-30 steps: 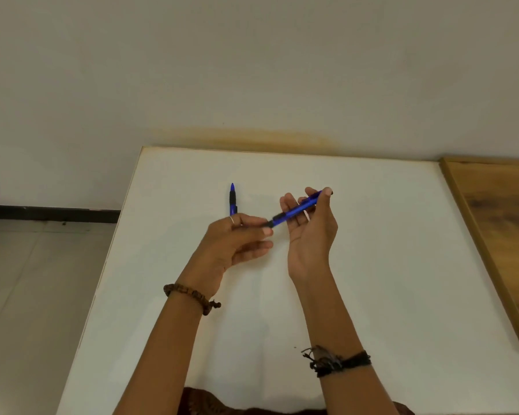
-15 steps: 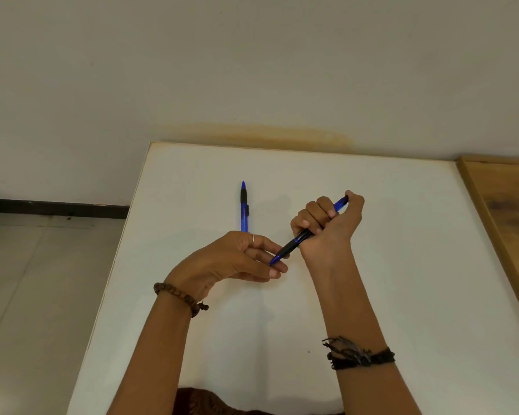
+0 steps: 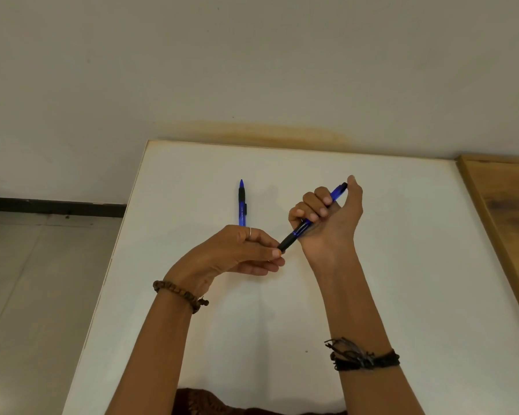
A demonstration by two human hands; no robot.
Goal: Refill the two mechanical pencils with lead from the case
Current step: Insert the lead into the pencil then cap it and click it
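White table (image 3: 402, 265) against a pale wall: our right hand (image 3: 327, 217) grips one pencil (image 3: 309, 220) in a fist, left hand (image 3: 240, 250) pinching its black tip. Second pencil (image 3: 242, 205) lies untouched beyond; no lead case in sight, so we judge refilling barely begun.

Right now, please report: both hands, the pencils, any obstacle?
Right hand grips held blue pencil, thumb at its top. Left hand pinches its black tip end. Second pencil flat on white table. Lead case not visible. No obstacle.
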